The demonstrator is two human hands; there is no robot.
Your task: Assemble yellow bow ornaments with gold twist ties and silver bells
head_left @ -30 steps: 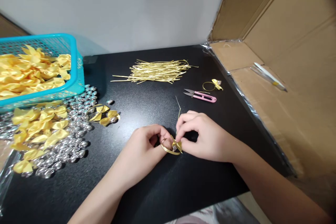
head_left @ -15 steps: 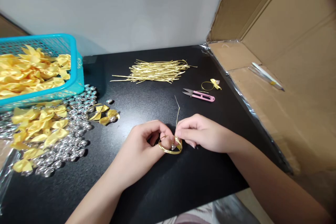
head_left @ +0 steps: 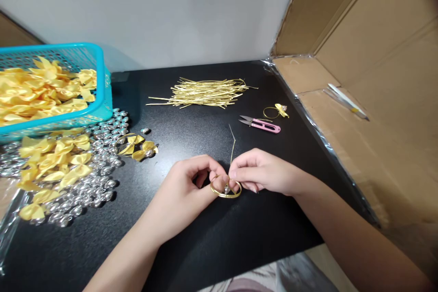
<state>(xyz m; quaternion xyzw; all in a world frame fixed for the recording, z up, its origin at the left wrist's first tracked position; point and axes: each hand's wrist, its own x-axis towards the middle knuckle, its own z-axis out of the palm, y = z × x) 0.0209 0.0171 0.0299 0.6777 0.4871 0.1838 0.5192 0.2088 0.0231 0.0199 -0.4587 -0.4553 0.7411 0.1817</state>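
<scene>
My left hand (head_left: 196,178) is closed, its thumb and fingers pinching a gold wire ring (head_left: 226,196) at the middle front of the black table. A small silver bead (head_left: 226,189) shows inside the ring, partly behind my fingertips. My right hand (head_left: 262,171) is closed in a pinch at the ring's upper right edge. From between the two hands a thin gold wire end (head_left: 233,148) sticks up, bent near its tip. The fingertips hide exactly how the wire joins the ring. Beyond my right hand lie pink thread snips (head_left: 268,127), blades pointing left.
A turquoise basket (head_left: 106,96) of yellow ribbon bows stands at the left. Silver beads (head_left: 102,187) and loose yellow bows (head_left: 56,159) spread before it. Gold wire strips (head_left: 208,92) are piled at the back. A ringed bow (head_left: 281,110) lies right, near cardboard (head_left: 328,123) holding a white pen-like tool (head_left: 345,99).
The ring has shifted slightly right and turned a little between my fingertips. Both hands keep their pinch, and the wire end still points up. The camera view has shifted slightly.
</scene>
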